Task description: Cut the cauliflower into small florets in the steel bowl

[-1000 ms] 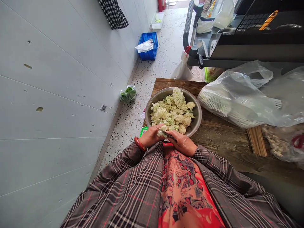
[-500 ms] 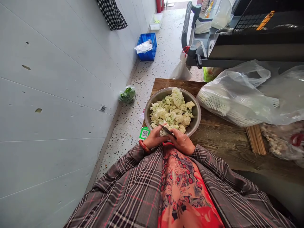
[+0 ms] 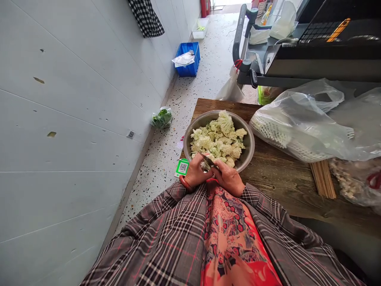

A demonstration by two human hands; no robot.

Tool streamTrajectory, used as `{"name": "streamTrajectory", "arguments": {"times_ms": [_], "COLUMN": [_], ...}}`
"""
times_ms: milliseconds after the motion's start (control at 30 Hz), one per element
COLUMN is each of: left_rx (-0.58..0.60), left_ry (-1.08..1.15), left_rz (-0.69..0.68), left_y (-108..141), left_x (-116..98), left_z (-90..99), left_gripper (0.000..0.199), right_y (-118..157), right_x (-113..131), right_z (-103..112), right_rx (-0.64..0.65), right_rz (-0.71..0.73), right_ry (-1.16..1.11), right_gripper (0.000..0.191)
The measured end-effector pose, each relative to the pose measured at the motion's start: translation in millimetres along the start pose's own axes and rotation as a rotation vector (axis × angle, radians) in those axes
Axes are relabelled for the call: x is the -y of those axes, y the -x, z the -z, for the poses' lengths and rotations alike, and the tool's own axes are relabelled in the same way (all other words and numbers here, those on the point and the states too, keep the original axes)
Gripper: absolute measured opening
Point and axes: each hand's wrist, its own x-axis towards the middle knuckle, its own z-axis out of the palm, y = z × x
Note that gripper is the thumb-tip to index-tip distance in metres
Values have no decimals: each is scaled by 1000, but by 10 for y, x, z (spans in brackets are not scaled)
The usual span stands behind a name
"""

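A metal bowl [image 3: 250, 153] full of cauliflower florets [image 3: 222, 139] stands on the dark wooden table, close to my body. Over its near rim, my right hand [image 3: 229, 178] is closed round a small knife [image 3: 208, 160], whose dark blade points up and left. My left hand [image 3: 195, 173], with a red bangle at the wrist, meets it at the blade; its fingers are curled, and what they hold, if anything, is too small to make out.
Clear plastic bags [image 3: 300, 119] with net-wrapped produce and a bundle of sticks [image 3: 323, 179] lie on the table's right. A green QR card [image 3: 182, 167] is left of the bowl. A cart [image 3: 247, 65] stands beyond; a blue crate [image 3: 188, 69] is by the wall.
The whole view has shifted slightly, so things appear a little further right. My left hand's fingers are more bent, with a gap now showing beneath the blade. The knife stays in my right hand.
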Motion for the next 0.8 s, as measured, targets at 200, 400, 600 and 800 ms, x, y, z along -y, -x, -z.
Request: {"name": "streamTrajectory", "arguments": {"times_ms": [200,400,600,800], "left_rx": [58,52,43,-49], "left_ry": [349,284,-120,86], "left_rz": [305,114,-144,-87], "left_y": [-23,-24,-100,-144], "left_x": [59,70,13,77], "left_z": [12,28,63,95], "left_gripper": [37,46,29,10], "right_y": [-18,-22,-64,-91], "right_x": [-51,-69,30,-83], "right_z": [45,70,49,25], "right_rx": [-62,-108,-123,-202], "right_rz": [-211,-279,-237,-384], "right_ry": [-207,-263,-219,-336], "right_gripper": [24,30,31,34]}}
